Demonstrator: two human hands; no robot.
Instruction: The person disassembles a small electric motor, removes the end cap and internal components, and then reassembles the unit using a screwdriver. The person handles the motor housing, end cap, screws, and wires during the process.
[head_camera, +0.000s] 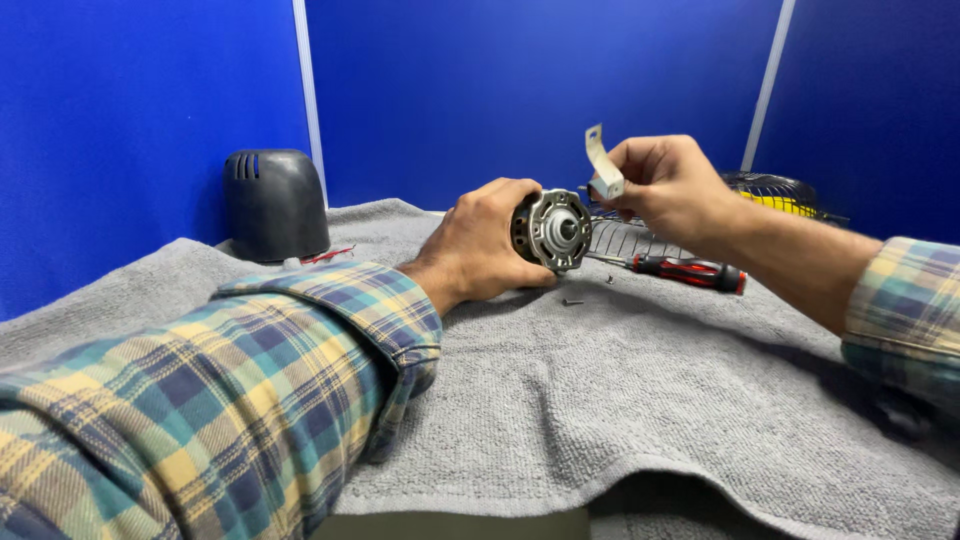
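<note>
Two hands work over a grey towel (620, 400). Left hand (485, 245) grips a round metal motor (552, 230), silver bearing face outward. At its two o'clock, right hand (665, 185) pinches a bent pale bracket (602, 165), possibly metal. Red-black screwdriver (690, 270) lies behind.

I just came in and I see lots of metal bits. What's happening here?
A person in a plaid shirt is working on a grey towel. The left hand grips a small round electric motor, resting it on the towel. The right hand pinches a bent metal bracket just above it. A red and black screwdriver, a loose screw, a wire fan guard and a dark plastic cover lie nearby.
</note>
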